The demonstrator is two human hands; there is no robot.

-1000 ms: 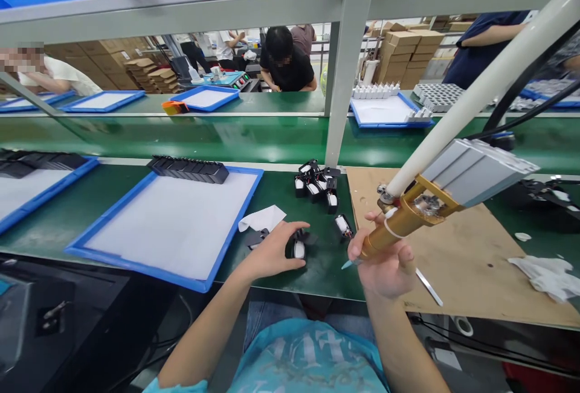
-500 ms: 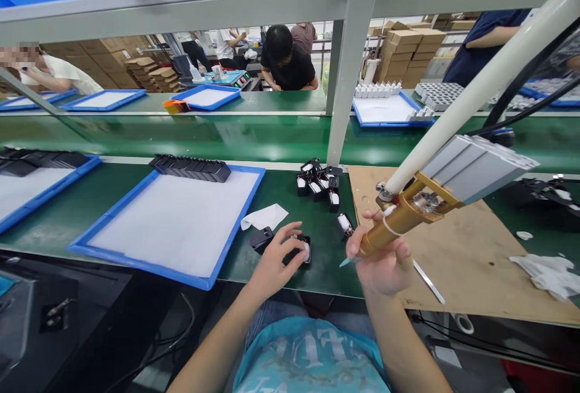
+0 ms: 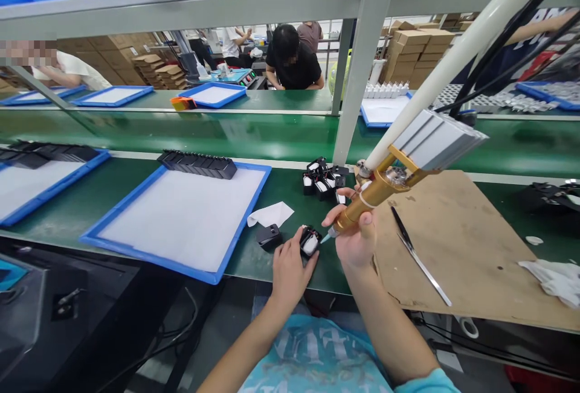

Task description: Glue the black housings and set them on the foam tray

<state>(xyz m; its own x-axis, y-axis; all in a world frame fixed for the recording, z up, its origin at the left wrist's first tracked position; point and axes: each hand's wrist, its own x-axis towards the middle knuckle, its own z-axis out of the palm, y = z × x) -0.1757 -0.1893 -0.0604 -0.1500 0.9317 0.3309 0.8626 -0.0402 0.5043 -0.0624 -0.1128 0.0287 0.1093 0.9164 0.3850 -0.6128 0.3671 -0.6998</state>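
My left hand (image 3: 290, 266) grips a small open black case (image 3: 310, 242) on the green bench, thumb and fingers on its sides; a white block and thin wires show inside it. In my right hand (image 3: 356, 239) is a gold-coloured glue dispensing gun (image 3: 362, 203) with a grey finned block at its upper end, hung from a white arm. Its pale blue nozzle tip (image 3: 326, 238) points at the case's right edge; I cannot tell if they touch. Just left of my left hand rests a black cover (image 3: 269, 237), beside a piece of white paper (image 3: 272, 215).
A blue-rimmed tray (image 3: 212, 275) holds a row of black cases (image 3: 199, 165). More open black cases (image 3: 324, 180) are piled at the bench's back. On the right, tweezers (image 3: 423, 269) lie on a cardboard sheet (image 3: 475, 254). A shelf post (image 3: 357, 85) rises ahead; people work beyond.
My right hand has brought the dispensing gun left and its tip down to the case. My left hand has shifted right and now holds the case by its sides. The view has turned slightly.
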